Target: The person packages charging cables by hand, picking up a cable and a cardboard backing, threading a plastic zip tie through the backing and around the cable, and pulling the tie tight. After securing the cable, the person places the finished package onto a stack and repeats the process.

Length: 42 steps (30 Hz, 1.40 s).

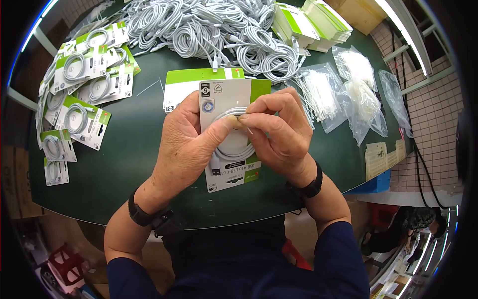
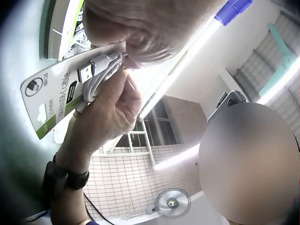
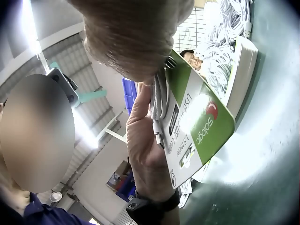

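A white and green packaging card point(image 1: 225, 94), printed "USB-A to USB-C cable", is held up over the table with a coiled white cable point(image 1: 230, 148) against its front. My left hand point(image 1: 185, 134) grips the card by its left side, the thumb pressing on the coil. From the other side my right hand point(image 1: 281, 130) pinches a thin white tie point(image 1: 250, 131) at the coil's middle; its short end pokes out below the fingers. Both hands' fingertips meet there. The cable's USB-A plug point(image 2: 86, 73) hangs at the coil's edge in the left wrist view.
A pile of coiled white cables point(image 1: 199, 30) lies at the back, beside stacked cards point(image 1: 318, 27). Carded cables point(image 1: 74, 67) overlap on the left. To the right are plastic bags of white ties point(image 1: 318, 94). More cards point(image 1: 179, 77) lie behind the held one on the green table point(image 1: 134, 169).
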Each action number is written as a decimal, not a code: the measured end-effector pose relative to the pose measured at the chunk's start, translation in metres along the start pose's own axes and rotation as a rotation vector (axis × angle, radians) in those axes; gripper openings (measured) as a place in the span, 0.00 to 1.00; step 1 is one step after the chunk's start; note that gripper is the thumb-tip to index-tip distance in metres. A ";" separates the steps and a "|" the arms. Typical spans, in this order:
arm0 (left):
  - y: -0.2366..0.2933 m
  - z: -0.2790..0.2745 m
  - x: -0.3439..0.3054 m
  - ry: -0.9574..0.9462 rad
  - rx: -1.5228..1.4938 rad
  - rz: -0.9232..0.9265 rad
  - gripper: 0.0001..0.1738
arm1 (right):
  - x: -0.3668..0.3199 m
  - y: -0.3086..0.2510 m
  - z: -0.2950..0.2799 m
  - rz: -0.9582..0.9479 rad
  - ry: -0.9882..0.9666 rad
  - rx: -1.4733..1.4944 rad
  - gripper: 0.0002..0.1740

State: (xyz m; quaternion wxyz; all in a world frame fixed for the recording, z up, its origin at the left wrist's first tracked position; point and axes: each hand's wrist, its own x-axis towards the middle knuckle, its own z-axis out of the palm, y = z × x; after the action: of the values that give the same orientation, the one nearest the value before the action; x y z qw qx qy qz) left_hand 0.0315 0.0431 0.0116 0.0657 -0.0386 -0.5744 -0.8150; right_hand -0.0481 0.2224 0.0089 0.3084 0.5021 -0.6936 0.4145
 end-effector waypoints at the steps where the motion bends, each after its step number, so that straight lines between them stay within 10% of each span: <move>1: -0.001 -0.001 0.000 -0.003 -0.005 -0.007 0.18 | 0.000 0.000 0.000 0.007 0.005 0.000 0.18; 42: -0.009 -0.002 0.002 0.070 -0.046 0.006 0.18 | -0.007 -0.017 -0.001 -0.021 -0.095 0.362 0.13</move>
State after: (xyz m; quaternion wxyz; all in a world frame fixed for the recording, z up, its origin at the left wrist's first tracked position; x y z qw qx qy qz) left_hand 0.0283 0.0441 0.0028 0.0875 -0.0134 -0.5529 -0.8285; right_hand -0.0303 0.2240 0.0085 0.1841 0.5754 -0.6163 0.5051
